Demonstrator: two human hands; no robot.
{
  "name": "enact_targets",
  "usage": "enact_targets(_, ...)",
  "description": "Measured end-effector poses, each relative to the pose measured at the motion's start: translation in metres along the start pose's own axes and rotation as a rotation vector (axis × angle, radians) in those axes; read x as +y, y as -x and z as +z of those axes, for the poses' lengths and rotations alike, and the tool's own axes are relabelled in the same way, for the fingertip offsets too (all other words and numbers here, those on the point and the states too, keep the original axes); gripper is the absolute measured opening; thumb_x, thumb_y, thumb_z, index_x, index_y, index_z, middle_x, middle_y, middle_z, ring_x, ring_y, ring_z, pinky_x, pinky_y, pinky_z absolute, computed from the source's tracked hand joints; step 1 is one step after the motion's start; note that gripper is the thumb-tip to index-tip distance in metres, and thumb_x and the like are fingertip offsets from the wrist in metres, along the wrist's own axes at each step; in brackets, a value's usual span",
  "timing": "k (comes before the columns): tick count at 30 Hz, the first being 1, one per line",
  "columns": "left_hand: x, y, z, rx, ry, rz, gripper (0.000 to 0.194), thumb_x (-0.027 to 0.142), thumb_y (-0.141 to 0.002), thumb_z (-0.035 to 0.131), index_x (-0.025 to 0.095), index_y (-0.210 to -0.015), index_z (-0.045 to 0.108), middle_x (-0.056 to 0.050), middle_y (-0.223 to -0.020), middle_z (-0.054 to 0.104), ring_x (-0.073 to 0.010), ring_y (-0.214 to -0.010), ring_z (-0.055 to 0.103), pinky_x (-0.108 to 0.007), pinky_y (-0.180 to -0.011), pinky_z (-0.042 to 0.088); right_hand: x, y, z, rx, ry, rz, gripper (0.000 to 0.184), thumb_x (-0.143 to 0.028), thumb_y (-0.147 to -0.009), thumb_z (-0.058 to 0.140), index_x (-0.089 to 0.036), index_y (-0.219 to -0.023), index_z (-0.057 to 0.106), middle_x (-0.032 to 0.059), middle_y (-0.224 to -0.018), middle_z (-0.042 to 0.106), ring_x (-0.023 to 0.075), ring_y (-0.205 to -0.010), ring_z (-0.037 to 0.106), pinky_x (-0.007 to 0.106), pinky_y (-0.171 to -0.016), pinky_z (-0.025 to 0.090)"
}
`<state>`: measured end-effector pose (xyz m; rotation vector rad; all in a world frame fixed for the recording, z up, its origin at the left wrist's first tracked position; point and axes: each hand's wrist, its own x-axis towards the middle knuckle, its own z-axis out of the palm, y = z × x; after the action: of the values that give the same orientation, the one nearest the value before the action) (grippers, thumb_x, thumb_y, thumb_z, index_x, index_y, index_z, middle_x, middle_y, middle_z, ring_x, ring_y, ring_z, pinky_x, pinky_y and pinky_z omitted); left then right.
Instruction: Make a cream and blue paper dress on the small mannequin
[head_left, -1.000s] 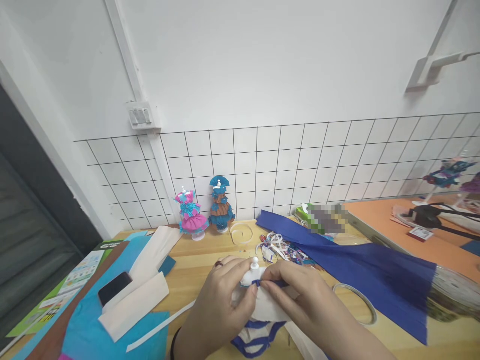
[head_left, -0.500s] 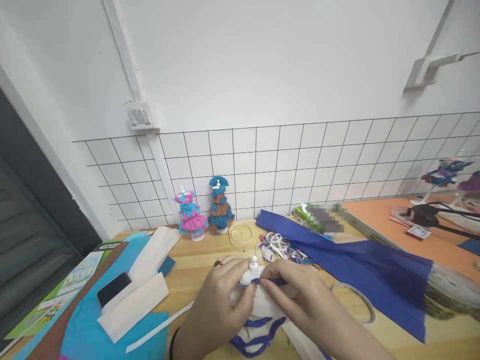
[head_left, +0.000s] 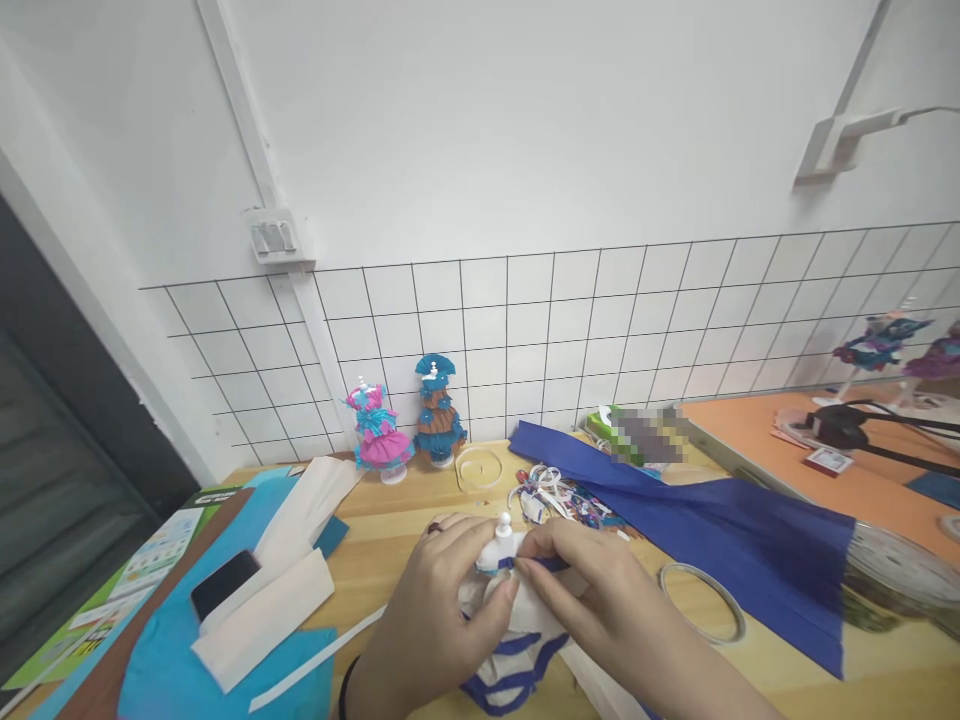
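Holding a small mannequin (head_left: 504, 528) between them, the two hands come close together above the wooden table (head_left: 375, 560), low in the middle of the view. The mannequin is upright with its white knob on top, and it wears a white skirt (head_left: 517, 665) with dark blue bands. I cannot tell if its base touches the table. The left hand (head_left: 450, 600) is curved around one side of it, half closed, with the thumb at the front. The right hand (head_left: 600, 590) has thumb and forefinger nearly together, and they pinch a narrow blue strip (head_left: 506, 563) at the chest.

Behind the hands lies a pile of coloured scraps (head_left: 559, 500), and beside it a long blue sheet (head_left: 720, 520) stretches to the right. A ring (head_left: 738, 612) lies near the right forearm. On the left side, a phone (head_left: 225, 583) and folded cream paper (head_left: 262, 620) rest on light blue paper (head_left: 165, 620). Near the wall, two dressed figures stand side by side: a pink and blue one (head_left: 384, 440), and a brown and teal one (head_left: 439, 420).
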<state>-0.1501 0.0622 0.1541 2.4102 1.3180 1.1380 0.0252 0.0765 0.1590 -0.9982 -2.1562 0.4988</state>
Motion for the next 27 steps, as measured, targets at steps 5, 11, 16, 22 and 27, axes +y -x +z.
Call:
enact_targets(5,0.0026,-0.0004,0.0009,-0.01,0.024,-0.03,0.024,0.017,-0.077,0.051,0.016,-0.101,0.057,-0.01,-0.096,0.064,-0.0216,-0.094,0.057,-0.036,-0.086,0.047,0.0014,0.0014,-0.0001,0.008,-0.022,-0.002,0.01,-0.018,-0.086,0.047,-0.019,-0.081,0.055,0.0018,-0.076,0.065,0.0135,-0.07,0.061,0.023,-0.063,0.044)
enact_targets(11,0.0032,-0.0013,0.0031,0.011,0.013,-0.037,0.018,0.016,-0.078,0.048,0.016,-0.093,0.057,-0.01,-0.091,0.063,-0.0219,-0.091,0.057,-0.036,-0.082,0.048,-0.0001,0.0013,-0.0017,0.002,-0.016,0.014,0.007,-0.016,-0.084,0.049,-0.02,-0.081,0.054,0.0007,-0.076,0.064,0.0129,-0.07,0.06,0.022,-0.063,0.044)
enact_targets(16,0.002,-0.0023,0.0031,0.003,0.011,-0.03,0.02,0.014,-0.077,0.047,0.016,-0.095,0.057,-0.01,-0.092,0.063,-0.0216,-0.091,0.057,-0.037,-0.083,0.047,0.0012,0.0019,0.0003,0.011,-0.027,0.017,0.006,-0.015,-0.084,0.049,-0.019,-0.081,0.054,0.001,-0.077,0.064,0.0131,-0.072,0.06,0.022,-0.065,0.044)
enact_targets(22,0.0024,-0.0003,0.0029,-0.008,0.011,-0.054,0.021,0.015,-0.077,0.049,0.015,-0.096,0.056,-0.01,-0.094,0.062,-0.0215,-0.094,0.056,-0.035,-0.085,0.047,0.0021,0.0027,0.0015,0.016,-0.038,0.023,0.005,-0.018,-0.085,0.049,-0.02,-0.084,0.053,0.0012,-0.08,0.064,0.0137,-0.074,0.06,0.024,-0.066,0.044)
enact_targets(27,0.0021,-0.0001,0.0018,0.001,0.034,-0.055,0.019,0.016,-0.079,0.048,0.016,-0.095,0.057,-0.009,-0.094,0.063,-0.0208,-0.093,0.057,-0.034,-0.084,0.047,0.0012,0.0025,0.0001,0.005,-0.031,0.024,0.005,-0.019,-0.085,0.049,-0.021,-0.084,0.053,0.0007,-0.08,0.065,0.0138,-0.074,0.06,0.023,-0.065,0.044)
